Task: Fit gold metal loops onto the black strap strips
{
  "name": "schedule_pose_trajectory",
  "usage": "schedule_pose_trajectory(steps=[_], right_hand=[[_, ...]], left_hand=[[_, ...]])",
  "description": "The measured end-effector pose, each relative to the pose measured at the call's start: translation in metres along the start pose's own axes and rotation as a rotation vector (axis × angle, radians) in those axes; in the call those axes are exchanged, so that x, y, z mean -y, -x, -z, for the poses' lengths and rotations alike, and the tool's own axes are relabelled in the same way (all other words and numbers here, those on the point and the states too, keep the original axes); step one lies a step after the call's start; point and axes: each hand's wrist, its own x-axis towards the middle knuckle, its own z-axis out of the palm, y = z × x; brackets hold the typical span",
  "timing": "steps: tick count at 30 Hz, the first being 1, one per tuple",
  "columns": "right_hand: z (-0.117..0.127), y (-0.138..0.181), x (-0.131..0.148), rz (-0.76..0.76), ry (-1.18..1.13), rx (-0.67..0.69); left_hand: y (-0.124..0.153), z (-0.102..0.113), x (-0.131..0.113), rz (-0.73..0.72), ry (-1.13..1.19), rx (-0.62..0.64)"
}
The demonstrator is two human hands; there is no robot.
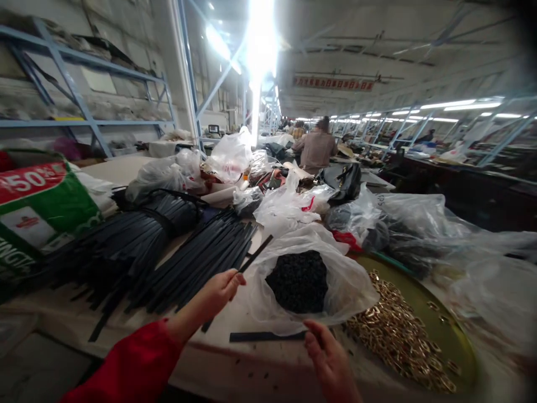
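My left hand (229,284), in a red sleeve, is closed around a narrow dark strip (257,252) that points up and away. Just right of it a clear plastic bag (352,282) lies with its mouth wide, full of small black pieces (298,282). My right hand (325,352) is at the bag's near edge, thumb and forefinger slightly apart, with nothing visible between them. Close to its fingertips, another dark strip (266,337) lies flat along the table's front. Left of the bag is a loose pile of long dark strips (197,260).
A thick tied bundle of strips (121,246) and a green-and-red bag (46,207) occupy the left. Metal buckles (398,330) heap on a round golden tray (451,336) at right. Plastic bags (289,201) crowd behind. A person (316,148) sits farther off.
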Motion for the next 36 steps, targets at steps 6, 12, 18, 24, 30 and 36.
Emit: schedule_pose_trajectory(steps=[6, 12, 18, 24, 30, 36], right_hand=[[0.004, -0.011, 0.039, -0.321, -0.448, 0.018], [0.007, -0.002, 0.042, -0.496, -0.622, 0.087], [0.010, 0.001, 0.039, -0.533, -0.670, 0.081], [0.006, 0.006, 0.044, -0.530, -0.580, 0.110], [0.021, -0.025, 0.029, -0.287, -0.079, 0.071], [0.040, -0.093, -0.011, 0.051, 0.671, 0.002]], left_hand=[[0.076, -0.042, -0.051, 0.207, 0.735, 0.824], [0.073, -0.065, -0.063, 0.290, 1.008, 0.763], [0.078, -0.064, -0.070, 0.299, 1.011, 0.757], [0.076, -0.072, -0.068, 0.313, 1.033, 0.738], [0.064, -0.076, -0.062, 0.357, 1.042, 0.640], [0.055, -0.074, -0.052, 0.401, 1.091, 0.501]])
